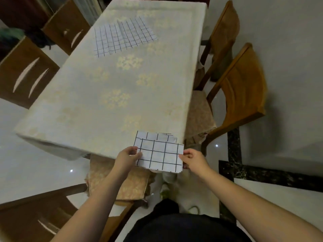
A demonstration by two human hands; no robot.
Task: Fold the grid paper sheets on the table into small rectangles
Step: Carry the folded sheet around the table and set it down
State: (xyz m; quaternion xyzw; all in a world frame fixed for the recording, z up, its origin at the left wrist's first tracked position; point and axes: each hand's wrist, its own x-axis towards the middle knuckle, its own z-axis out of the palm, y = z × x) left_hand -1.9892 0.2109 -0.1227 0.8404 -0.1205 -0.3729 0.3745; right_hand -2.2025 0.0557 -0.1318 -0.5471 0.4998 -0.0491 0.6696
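Folded grid paper (159, 152) is held off the near corner of the surface (108, 95), unsupported. Left hand (128, 157) pinches its left edge; right hand (193, 158) pinches its right edge. Layers appear misaligned at the top. Risk: creasing in mid-air would likely set a skewed fold. Unfolded sheets (122, 37) lie at the surface's far end, untouched.

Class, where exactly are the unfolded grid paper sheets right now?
In the head view, the unfolded grid paper sheets lie overlapping on the far, left part of the tablecloth, well beyond both hands.
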